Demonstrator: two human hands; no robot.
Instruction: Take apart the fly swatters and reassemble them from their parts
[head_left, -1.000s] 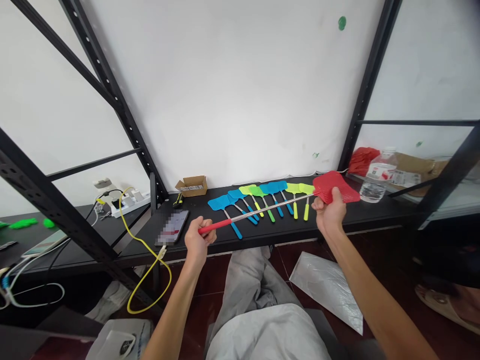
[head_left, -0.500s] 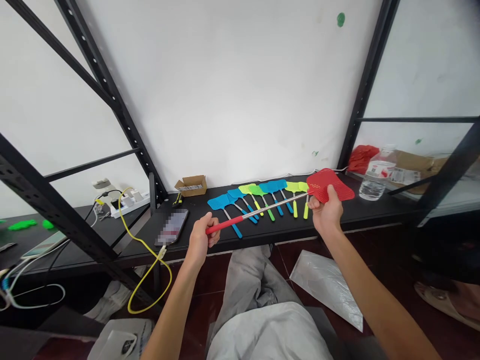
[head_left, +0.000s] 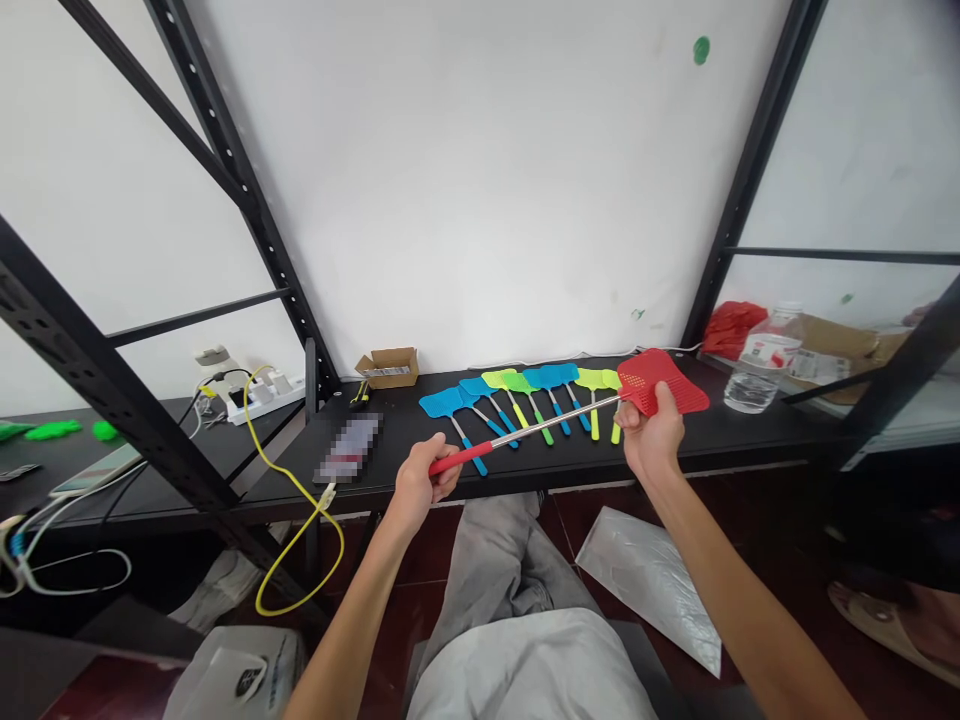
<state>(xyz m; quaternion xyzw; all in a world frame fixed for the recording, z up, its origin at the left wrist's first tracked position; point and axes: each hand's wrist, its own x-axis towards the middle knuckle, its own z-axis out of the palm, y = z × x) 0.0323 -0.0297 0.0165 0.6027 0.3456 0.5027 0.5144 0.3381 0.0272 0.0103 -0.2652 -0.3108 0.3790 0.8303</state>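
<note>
The red swatter [head_left: 551, 422] lies crosswise, its long axis bridging both hands: the left hand [head_left: 420, 482] wraps its fingers [head_left: 448, 481] round the handle [head_left: 466, 457]; the right hand [head_left: 654, 430] pinches the head [head_left: 649, 370].

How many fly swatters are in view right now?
9. Red swatter in both hands; on the black shelf, left to right: two blue, one yellow, one green, two blue, two yellow. Heads overlap; more might be hidden.

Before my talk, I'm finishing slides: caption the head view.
Left hand holds a red flyswatter's handle, right hand its head; swatters lie beyond.
</note>
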